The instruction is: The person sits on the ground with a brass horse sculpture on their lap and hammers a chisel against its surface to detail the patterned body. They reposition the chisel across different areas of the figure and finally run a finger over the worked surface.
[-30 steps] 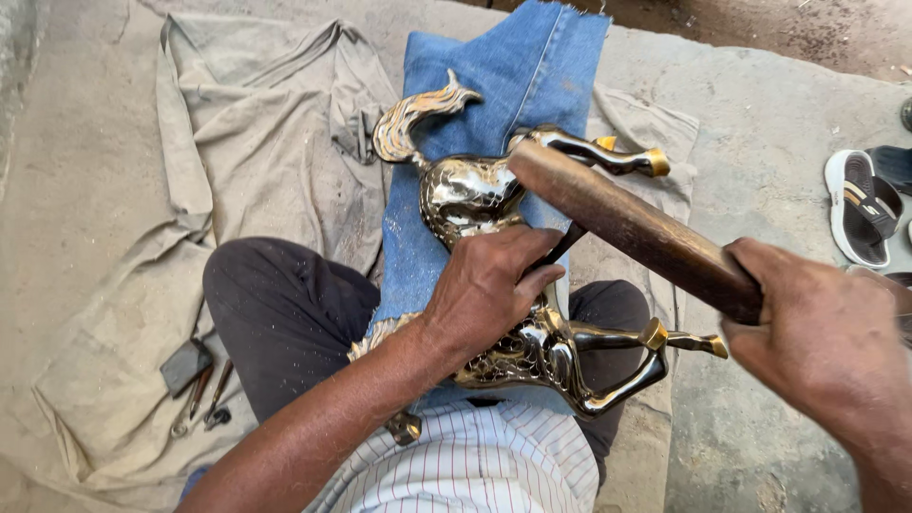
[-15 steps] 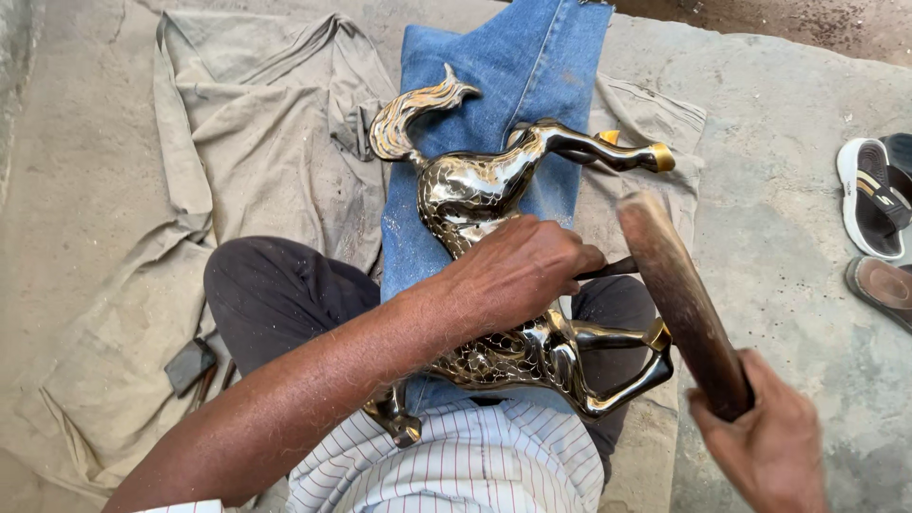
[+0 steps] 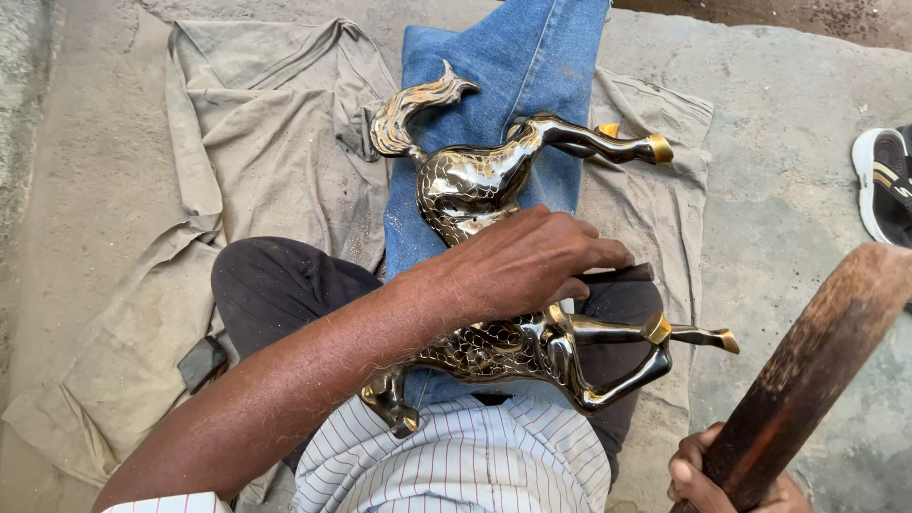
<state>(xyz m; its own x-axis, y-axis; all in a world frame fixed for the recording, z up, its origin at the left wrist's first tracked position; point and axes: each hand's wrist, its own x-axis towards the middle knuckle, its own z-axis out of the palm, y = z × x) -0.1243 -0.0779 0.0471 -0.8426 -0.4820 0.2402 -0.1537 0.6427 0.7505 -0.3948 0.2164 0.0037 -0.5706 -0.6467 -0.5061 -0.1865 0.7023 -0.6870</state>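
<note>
Raised higher and drawn back toward 4 o'clock since half a second ago: thick wooden club (image 3: 817,366), rough and dark brown, gripped tight at its lower end by right hand (image 3: 727,480). Pressed flat, fingers spread, on polished metal horse (image 3: 494,190): left hand (image 3: 527,261). Lying sideways across the lap on folded blue denim (image 3: 532,57), at centre; glossy silver body, gold hooves, wavy tail toward 11 o'clock. Beneath, wrinkled beige cloth (image 3: 256,123) on concrete.
</note>
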